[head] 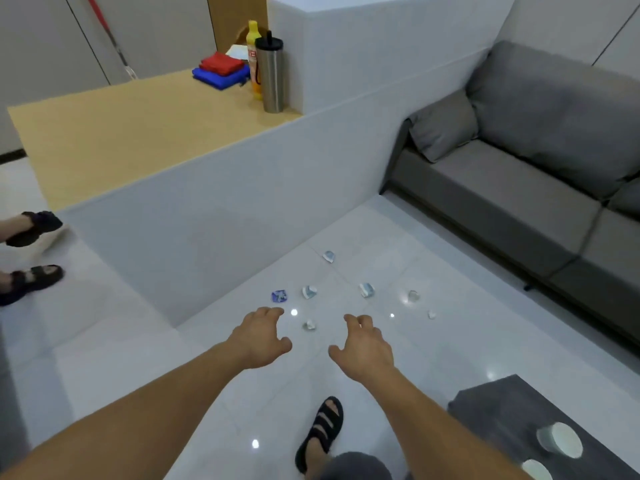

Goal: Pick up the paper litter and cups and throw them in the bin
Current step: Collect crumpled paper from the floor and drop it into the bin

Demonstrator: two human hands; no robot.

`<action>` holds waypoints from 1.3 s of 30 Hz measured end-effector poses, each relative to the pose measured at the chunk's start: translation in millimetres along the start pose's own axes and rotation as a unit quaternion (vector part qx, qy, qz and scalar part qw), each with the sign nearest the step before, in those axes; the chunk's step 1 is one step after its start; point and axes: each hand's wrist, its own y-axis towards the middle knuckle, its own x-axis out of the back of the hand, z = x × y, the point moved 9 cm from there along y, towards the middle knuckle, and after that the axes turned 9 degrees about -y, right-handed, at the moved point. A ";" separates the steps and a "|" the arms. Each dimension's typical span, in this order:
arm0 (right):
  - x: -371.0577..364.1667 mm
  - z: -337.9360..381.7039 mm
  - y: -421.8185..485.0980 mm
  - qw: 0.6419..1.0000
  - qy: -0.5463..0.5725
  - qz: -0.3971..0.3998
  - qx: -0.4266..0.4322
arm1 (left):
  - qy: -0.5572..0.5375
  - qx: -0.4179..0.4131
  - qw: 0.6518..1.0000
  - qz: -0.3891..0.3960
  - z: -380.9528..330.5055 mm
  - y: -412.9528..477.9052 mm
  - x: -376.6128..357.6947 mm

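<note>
Several crumpled paper scraps lie on the white tiled floor ahead: a blue one [279, 296], a blue-white one [309, 292], another [366, 290], one farther off [328, 256], a pale one [413, 295], a tiny one [431, 314] and a small one [309, 325] between my hands. My left hand [259, 336] and my right hand [363, 348] reach forward above the floor, fingers loosely curled, holding nothing. Two white paper cups [559, 439] [536, 469] stand on a dark low table [498, 407] at the lower right. No bin is in view.
A white partition wall [221, 216] stands ahead with a wooden counter [131, 133] behind it holding a steel tumbler, a yellow bottle and folded cloths. A grey sofa [519, 174] lines the right. Another person's sandalled feet [31, 251] are at the left. My sandalled foot [323, 431] is below.
</note>
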 end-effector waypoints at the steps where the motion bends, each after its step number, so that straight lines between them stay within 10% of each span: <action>1: 6.7 -0.3 21.1 1.000 -0.002 0.004 0.001 | 0.000 0.008 1.000 0.007 -2.5 18.6 6.1; 17: -37.2 -0.6 290.1 0.986 0.041 0.135 -0.085 | -0.008 0.060 0.991 0.123 43.6 330.0 47.2; 39: -528.7 -59.6 610.6 0.972 0.066 0.208 -0.090 | -0.029 0.127 0.963 0.235 285.2 711.0 -358.2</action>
